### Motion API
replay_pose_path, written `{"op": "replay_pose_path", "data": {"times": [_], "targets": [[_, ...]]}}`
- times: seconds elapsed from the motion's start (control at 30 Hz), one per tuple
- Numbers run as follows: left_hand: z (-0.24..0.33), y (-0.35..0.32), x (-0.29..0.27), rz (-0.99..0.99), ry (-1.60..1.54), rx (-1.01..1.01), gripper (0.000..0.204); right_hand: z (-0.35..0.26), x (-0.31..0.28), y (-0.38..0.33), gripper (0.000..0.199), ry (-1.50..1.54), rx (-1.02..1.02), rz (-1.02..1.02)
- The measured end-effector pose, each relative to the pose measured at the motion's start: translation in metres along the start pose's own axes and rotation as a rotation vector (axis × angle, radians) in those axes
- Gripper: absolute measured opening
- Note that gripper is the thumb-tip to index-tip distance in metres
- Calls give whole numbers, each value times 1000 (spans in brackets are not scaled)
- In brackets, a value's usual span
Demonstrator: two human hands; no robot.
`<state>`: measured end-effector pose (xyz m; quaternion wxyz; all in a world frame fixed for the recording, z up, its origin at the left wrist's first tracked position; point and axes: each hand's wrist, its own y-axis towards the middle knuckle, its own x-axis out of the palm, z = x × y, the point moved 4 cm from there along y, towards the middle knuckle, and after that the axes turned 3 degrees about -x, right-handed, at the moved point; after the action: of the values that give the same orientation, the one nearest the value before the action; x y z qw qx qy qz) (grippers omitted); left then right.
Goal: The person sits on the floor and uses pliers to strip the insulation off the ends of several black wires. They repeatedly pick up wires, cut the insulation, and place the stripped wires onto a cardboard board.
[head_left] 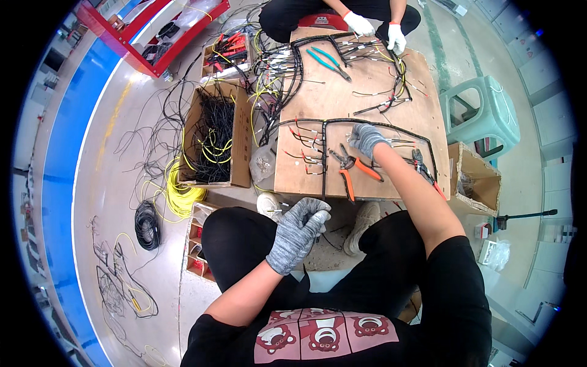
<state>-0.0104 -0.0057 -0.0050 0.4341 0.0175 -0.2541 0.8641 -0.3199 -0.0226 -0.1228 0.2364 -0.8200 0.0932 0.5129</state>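
My left hand [298, 237], in a grey knit glove, is held over my lap below the board's near edge. Its fingers are pinched together; small pale wire-like ends show beside them, too small to name. My right hand [367, 140], gloved alike, rests with curled fingers at the wire harness [324, 147] on the wooden board [324, 101]. What those fingers grip is hidden. Just below it lie orange-handled wire strippers [347, 163], jaws toward the harness. Red-and-black pliers [420, 164] lie to its right. Several short wires with red tips and white tags branch off the harness.
Across the board a person's white-gloved hands [396, 38] work at another harness [400, 76], near teal-handled cutters [327, 61]. Left stand a cardboard box [243, 144] of black wire and a yellow wire coil [182, 199]. A green stool [486, 116] and open carton [488, 189] stand right.
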Motion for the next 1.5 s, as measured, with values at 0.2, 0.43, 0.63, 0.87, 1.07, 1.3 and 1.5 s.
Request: {"op": "replay_pose_path", "data": {"times": [0.2,0.43,0.63,0.87,1.07,1.3,1.5], "targets": [[3,1,4,18,9,62,13,1,22,4,22,-218,39,-6],[2,3,7,45,-29,141,11,11,-6,-19,20,-1,-64,233],[-6,2,-2,33,-100,95,12,-113,-61,-143,18,1099,-180,29],[-7,2,9,62,-30,172,10,-137,-31,-185,11,1332,-5,81],[-15,6,4,69,1,217,9,-137,-19,-186,12,1475,2,-15],[-16,8,4,62,26,278,8,-133,-10,-184,13,1537,63,-106],[-15,3,3,108,180,245,14,-134,-10,-188,14,1460,59,-84]]}}
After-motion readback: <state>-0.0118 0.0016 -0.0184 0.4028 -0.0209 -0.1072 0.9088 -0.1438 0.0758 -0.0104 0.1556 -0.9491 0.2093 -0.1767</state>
